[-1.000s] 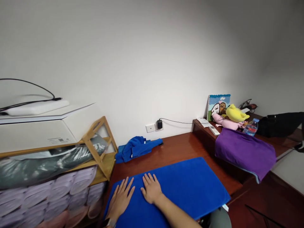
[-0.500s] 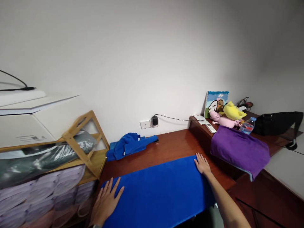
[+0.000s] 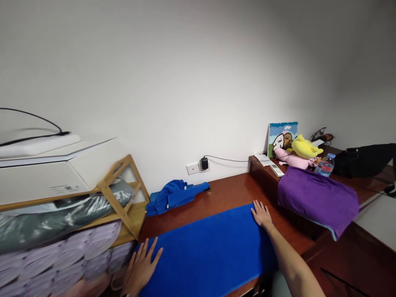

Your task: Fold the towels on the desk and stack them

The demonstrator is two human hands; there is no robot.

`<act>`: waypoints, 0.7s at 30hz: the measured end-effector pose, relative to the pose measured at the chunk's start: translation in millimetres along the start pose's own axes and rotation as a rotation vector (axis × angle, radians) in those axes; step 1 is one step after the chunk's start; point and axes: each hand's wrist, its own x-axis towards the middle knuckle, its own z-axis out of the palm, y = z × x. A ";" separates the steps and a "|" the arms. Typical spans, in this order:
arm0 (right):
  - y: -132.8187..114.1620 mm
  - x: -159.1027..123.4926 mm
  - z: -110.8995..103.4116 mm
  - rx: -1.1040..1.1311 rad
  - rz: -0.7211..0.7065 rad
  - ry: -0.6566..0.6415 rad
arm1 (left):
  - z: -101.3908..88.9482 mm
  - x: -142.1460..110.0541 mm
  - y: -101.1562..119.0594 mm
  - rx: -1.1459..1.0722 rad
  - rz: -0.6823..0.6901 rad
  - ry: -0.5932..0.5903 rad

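A blue towel lies spread flat over the reddish-brown wooden desk, with its near side at the desk's front edge. My left hand rests palm down on its far left corner, fingers stretched and spread. On the far right corner my right hand presses flat, with its fingers extended too. Behind the towel, against the wall, sits a crumpled blue cloth item with a strap-like end pointing right.
A wooden rack with a white box and lilac plastic containers stands left. At right, a raised ledge holds a purple towel, plush toys, a remote, a bottle and a black bag. A charger is plugged into the wall.
The view has tilted up and turned slightly left. Some wood now shows below the towel's near edge, where the towel covered it before. Both hands remain flat on its corners.
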 end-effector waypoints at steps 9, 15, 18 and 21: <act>-212.3 -91.3 24.9 0.212 -0.652 0.162 | -27.5 20.7 127.1 -0.098 0.264 -0.013; -279.5 -98.8 58.1 0.232 -0.680 -0.009 | -9.8 30.9 156.5 -0.121 0.251 -0.100; -207.3 -65.8 39.9 0.178 -0.502 0.005 | 3.9 28.3 93.4 -0.078 0.134 -0.090; -104.0 -33.8 14.6 0.060 -0.239 0.014 | 13.8 22.0 23.2 -0.012 -0.014 -0.078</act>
